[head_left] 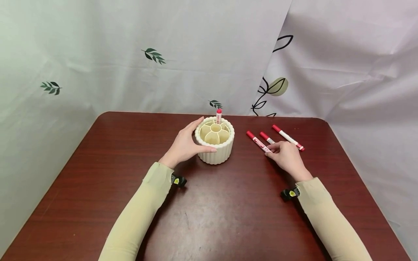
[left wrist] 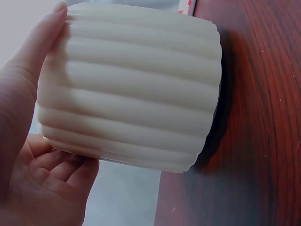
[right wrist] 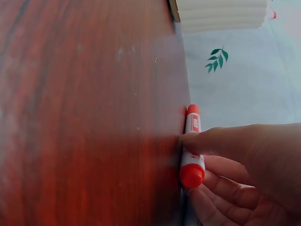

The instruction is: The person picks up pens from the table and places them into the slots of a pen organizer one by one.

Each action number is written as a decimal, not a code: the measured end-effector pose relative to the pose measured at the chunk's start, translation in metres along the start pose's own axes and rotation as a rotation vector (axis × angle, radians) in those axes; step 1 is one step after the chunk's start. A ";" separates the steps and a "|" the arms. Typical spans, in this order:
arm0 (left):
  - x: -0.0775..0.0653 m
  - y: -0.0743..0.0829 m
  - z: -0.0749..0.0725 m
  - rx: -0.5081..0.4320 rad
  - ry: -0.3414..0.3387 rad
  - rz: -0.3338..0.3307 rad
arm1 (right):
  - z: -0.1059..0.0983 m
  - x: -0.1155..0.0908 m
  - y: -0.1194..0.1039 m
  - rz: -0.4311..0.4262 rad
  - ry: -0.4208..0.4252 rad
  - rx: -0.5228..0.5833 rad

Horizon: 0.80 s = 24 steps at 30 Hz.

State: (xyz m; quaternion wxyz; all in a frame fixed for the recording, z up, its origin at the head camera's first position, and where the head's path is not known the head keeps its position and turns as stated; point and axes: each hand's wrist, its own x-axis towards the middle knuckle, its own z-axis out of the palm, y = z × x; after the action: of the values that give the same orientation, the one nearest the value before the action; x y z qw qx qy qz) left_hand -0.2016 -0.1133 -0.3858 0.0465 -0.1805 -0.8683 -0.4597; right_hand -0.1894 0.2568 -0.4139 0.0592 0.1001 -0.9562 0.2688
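Observation:
A cream, ribbed round pen holder (head_left: 215, 155) with petal-shaped compartments stands upright on the table. My left hand (head_left: 183, 145) grips its left side, with the thumb across the front and the fingers round the back; the left wrist view shows the ribbed wall (left wrist: 131, 84) close up. One red-capped marker (head_left: 218, 116) stands in a rear compartment. To the right, my right hand (head_left: 289, 156) pinches a red-and-white marker (head_left: 259, 142) near its lower end. In the right wrist view the thumb lies against that marker (right wrist: 193, 175), which is still at the tabletop.
Beside the pinched marker lies a second marker (head_left: 266, 137), partly hidden by my right hand. A third marker (head_left: 287, 137) lies farther right. The dark red wooden table (head_left: 209, 217) ends at a pale leaf-printed curtain (head_left: 196, 54) behind.

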 end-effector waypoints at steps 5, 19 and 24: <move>0.000 0.000 0.000 0.003 -0.004 0.001 | 0.001 -0.001 0.001 0.002 0.037 -0.013; 0.000 0.000 -0.001 0.002 0.007 -0.006 | -0.003 0.002 -0.004 -0.020 0.167 0.062; 0.000 0.000 0.000 -0.005 0.003 -0.008 | -0.009 0.001 -0.009 0.012 0.174 0.100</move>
State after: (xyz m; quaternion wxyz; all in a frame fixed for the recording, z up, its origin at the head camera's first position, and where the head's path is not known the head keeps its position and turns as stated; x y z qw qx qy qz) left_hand -0.2012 -0.1134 -0.3856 0.0455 -0.1763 -0.8678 -0.4623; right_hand -0.1882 0.2536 -0.4013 0.1356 0.0736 -0.9334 0.3240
